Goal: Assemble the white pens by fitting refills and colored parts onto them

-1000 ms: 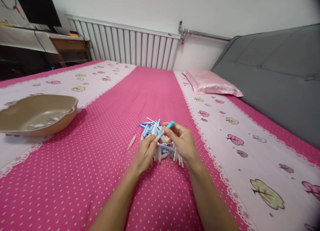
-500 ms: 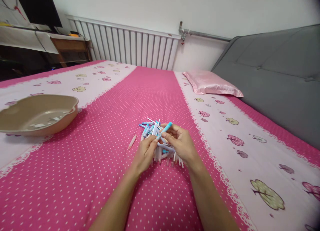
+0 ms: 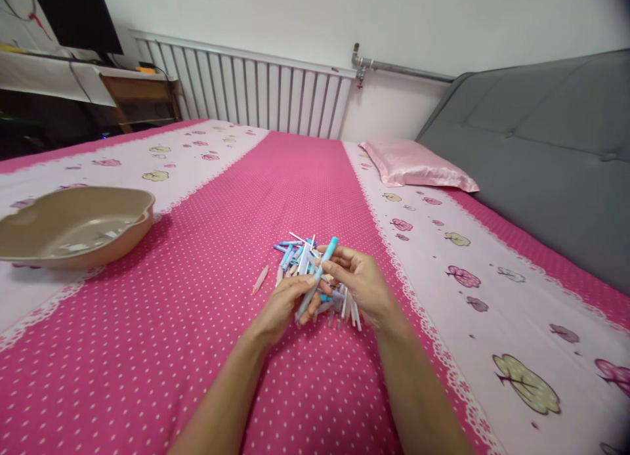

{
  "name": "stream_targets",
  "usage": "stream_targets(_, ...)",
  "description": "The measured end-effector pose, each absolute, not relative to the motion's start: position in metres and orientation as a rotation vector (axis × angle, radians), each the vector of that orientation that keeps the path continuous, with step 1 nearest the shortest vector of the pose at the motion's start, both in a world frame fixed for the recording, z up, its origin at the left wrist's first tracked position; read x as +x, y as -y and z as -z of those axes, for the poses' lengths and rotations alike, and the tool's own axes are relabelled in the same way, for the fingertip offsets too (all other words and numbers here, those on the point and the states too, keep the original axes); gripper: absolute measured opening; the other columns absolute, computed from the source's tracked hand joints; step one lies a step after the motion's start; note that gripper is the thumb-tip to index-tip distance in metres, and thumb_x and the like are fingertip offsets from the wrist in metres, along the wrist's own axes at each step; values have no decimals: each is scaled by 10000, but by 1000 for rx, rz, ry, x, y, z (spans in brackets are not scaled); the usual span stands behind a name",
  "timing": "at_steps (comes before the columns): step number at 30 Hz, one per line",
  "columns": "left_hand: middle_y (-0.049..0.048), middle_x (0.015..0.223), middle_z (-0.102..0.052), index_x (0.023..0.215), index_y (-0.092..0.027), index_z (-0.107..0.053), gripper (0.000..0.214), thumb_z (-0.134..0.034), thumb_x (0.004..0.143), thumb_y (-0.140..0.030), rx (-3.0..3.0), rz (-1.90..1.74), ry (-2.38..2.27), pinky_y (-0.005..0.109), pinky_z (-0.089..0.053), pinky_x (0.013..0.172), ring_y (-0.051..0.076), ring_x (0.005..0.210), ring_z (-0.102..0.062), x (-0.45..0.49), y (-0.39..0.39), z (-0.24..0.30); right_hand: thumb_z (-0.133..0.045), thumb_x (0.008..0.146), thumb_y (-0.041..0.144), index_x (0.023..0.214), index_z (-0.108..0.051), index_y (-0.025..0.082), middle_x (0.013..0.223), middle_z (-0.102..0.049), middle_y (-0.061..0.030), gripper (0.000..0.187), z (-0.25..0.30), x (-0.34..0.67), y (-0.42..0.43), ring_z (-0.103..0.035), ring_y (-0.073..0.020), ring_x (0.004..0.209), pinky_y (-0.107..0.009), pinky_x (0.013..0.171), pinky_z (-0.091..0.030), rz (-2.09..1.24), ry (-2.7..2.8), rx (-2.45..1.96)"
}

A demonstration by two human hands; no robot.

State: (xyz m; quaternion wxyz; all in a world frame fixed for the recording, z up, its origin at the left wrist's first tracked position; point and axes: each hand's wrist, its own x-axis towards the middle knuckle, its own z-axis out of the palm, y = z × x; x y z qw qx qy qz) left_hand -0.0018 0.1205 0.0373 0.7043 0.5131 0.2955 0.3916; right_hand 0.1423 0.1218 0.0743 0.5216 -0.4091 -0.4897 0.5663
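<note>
A slim pen with a bright blue end [image 3: 331,246] and a pale, greyish barrel slants between my two hands. My left hand [image 3: 281,304] pinches the lower barrel, thumb on top and fingers curled beneath. Higher up, my right hand [image 3: 363,283] grips the same pen with thumb and fingers near the blue end. Beneath and behind the hands lies a loose pile of pens and pen parts [image 3: 294,257] in blue, white, lilac and clear plastic, partly covered by my fingers. One pinkish pen piece [image 3: 260,280] rests apart, left of the pile.
A beige basin [image 3: 142,224] with a few small pale pieces inside stands on the bed at left. The pink dotted bedspread [image 3: 197,324] spreads under everything. A pink pillow [image 3: 418,165] lies by the grey headboard [image 3: 536,127]; a white radiator [image 3: 246,81] lines the wall.
The pen has turned steeper, and its pale lower barrel now shows below my left thumb. My left hand has shifted slightly down and left; the right has barely moved.
</note>
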Motion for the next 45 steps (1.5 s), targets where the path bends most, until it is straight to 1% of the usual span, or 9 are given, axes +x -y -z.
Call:
stream_targets(4, -28, 404, -450, 816, -109, -638, 365, -436, 834, -412, 1084, -822, -611, 230, -265, 447, 65, 351, -352, -3, -120, -38, -665, 700, 290, 1009, -628, 178, 833, -664, -36, 331, -73, 146, -122, -564, -100, 601, -234, 552, -431, -1413, 1205, -950)
stream_targets(13, -32, 394, -446, 806, -85, -629, 363, -468, 820, -410, 1021, -785, -533, 221, -239, 433, 59, 339, -364, -4, -119, -41, -702, 669, 314, 992, -645, 196, 889, -667, -42, 348, -77, 148, -121, -574, -104, 636, -236, 566, -412, -1457, 1191, -939)
stream_targets(18, -29, 417, -458, 814, -95, -620, 368, -436, 839, -413, 1040, -794, -547, 222, -240, 436, 60, 350, -369, -4, -119, -40, -723, 648, 313, 997, -630, 191, 831, -655, -29, 381, -78, 146, -120, -560, -96, 603, -233, 553, -420, -1491, 1170, -937)
stream_targets(26, -23, 444, -479, 842, -104, -624, 368, -402, 866, -397, 1162, -797, -595, 227, -285, 496, 56, 378, -375, -4, -120, -35, -766, 573, 309, 809, -649, 165, 662, -631, 6, 301, -83, 144, -119, -540, -90, 525, -245, 549, -434, -1407, 1146, -1035)
stream_targets(29, -24, 446, -479, 843, -104, -624, 368, -403, 865, -398, 1170, -799, -590, 228, -288, 504, 56, 380, -373, -4, -120, -35, -769, 566, 287, 771, -649, 156, 646, -630, 11, 271, -81, 144, -120, -551, -90, 538, -250, 581, -442, -1395, 1137, -1035)
stream_targets(33, -21, 445, -480, 840, -101, -622, 382, -397, 866, -408, 1162, -806, -588, 226, -278, 492, 59, 383, -373, -4, -120, -35, -742, 611, 293, 875, -644, 158, 691, -646, 2, 312, -78, 146, -120, -553, -85, 527, -254, 585, -444, -1437, 1129, -995)
stream_targets(37, -19, 436, -475, 832, -101, -620, 380, -399, 861, -409, 1138, -805, -584, 224, -256, 461, 63, 372, -368, -4, -120, -36, -746, 617, 273, 988, -610, 175, 805, -668, -26, 408, -78, 148, -119, -571, -94, 548, -259, 580, -453, -1525, 1079, -949)
stream_targets(41, -16, 430, -479, 810, -99, -622, 381, -406, 854, -410, 1120, -791, -592, 222, -257, 457, 59, 362, -366, -4, -120, -37, -747, 620, 240, 1057, -579, 178, 882, -675, -53, 472, -80, 150, -118, -609, -121, 646, -257, 611, -469, -1595, 1068, -933)
stream_targets(45, -22, 418, -471, 808, -98, -623, 380, -413, 850, -411, 1121, -782, -590, 220, -267, 466, 58, 357, -366, -4, -120, -37, -735, 636, 243, 1086, -562, 176, 889, -678, -56, 486, -79, 151, -119, -599, -110, 614, -266, 623, -474, -1633, 1087, -920)
